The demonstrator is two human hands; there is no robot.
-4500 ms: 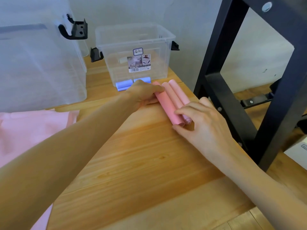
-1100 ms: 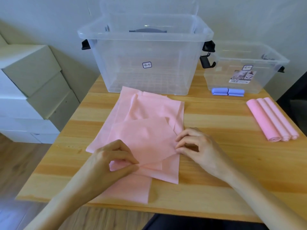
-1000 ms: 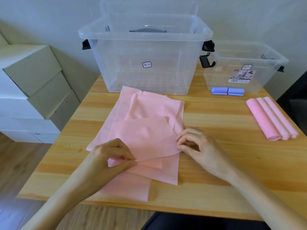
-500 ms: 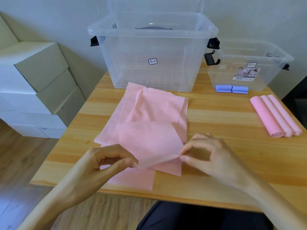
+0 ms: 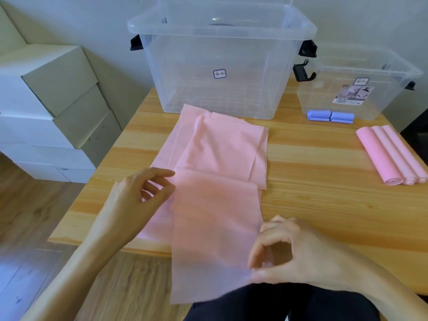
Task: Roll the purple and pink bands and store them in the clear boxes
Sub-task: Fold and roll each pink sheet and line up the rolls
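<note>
Your right hand (image 5: 298,253) pinches the pink band (image 5: 215,232) off the worktop (image 5: 324,205) edge; left hand (image 5: 139,200) spread loose beside it, rolled bands (image 5: 391,156) well right.

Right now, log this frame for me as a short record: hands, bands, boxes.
right hand: pinches the edge of the top pink band, pulled over the table edge
left hand: open, fingers at the band's left edge
flat pile: pink, on the table
pink rolls: three, side by side, right
purple rolls: before the small box
big box: open, no bands inside
</note>
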